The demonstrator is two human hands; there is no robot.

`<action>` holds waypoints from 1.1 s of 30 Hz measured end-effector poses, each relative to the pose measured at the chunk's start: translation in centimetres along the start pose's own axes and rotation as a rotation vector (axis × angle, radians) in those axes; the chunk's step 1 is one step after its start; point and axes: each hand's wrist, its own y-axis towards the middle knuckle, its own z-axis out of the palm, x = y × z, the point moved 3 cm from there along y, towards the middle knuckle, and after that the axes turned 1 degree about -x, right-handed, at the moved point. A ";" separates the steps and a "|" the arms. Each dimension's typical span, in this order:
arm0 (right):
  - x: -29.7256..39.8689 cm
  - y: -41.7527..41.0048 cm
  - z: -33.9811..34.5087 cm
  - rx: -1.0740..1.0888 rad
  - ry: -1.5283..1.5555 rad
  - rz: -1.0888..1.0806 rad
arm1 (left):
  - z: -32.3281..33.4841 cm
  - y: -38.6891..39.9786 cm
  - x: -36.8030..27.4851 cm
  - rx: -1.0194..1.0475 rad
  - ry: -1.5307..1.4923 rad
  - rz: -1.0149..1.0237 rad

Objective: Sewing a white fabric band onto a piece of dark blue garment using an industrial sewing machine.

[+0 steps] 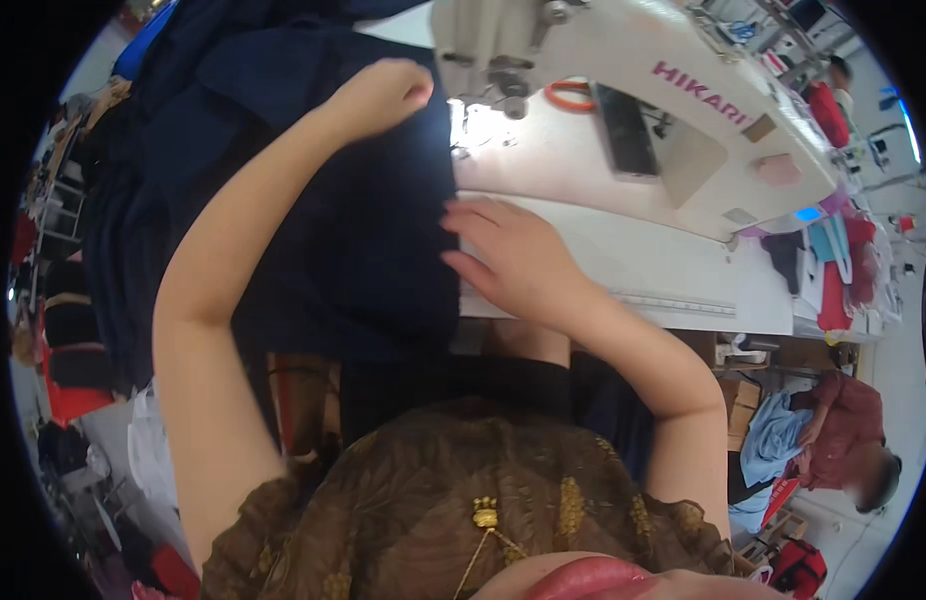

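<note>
A large piece of dark navy fabric (358, 247) lies over the left part of the white sewing table and hangs off its front edge. My left hand (384, 94) rests on the fabric near the head of the industrial sewing machine (620, 45), its fingers curled; what they hold, if anything, is hidden. My right hand (512, 255) lies at the fabric's right edge, fingers spread, with the fingertips touching that edge. The machine's lamp lights the needle area (482, 131) just right of the fabric.
Under the machine arm are orange-handled scissors (570, 96) and a dark smartphone (626, 131). A ruler scale (673, 302) runs along the table's front. Folded garments (834, 262) lie at the table's right end. A person in a dark red shirt (845, 427) handles light blue fabric (774, 431) at lower right.
</note>
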 end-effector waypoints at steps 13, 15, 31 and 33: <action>-5.0 3.3 2.3 0.052 -0.380 -0.011 | 1.6 -3.5 -5.2 -0.247 0.093 0.123; -4.0 2.5 2.2 0.051 -0.333 -0.060 | 1.6 -4.1 -5.8 -0.198 0.072 0.144; -5.9 2.1 1.8 0.043 -0.258 -0.063 | 1.8 -3.9 -5.3 -0.006 -0.215 -0.033; -6.4 2.6 1.7 0.008 -0.255 -0.052 | 1.9 -3.2 -5.1 -0.089 -0.122 0.088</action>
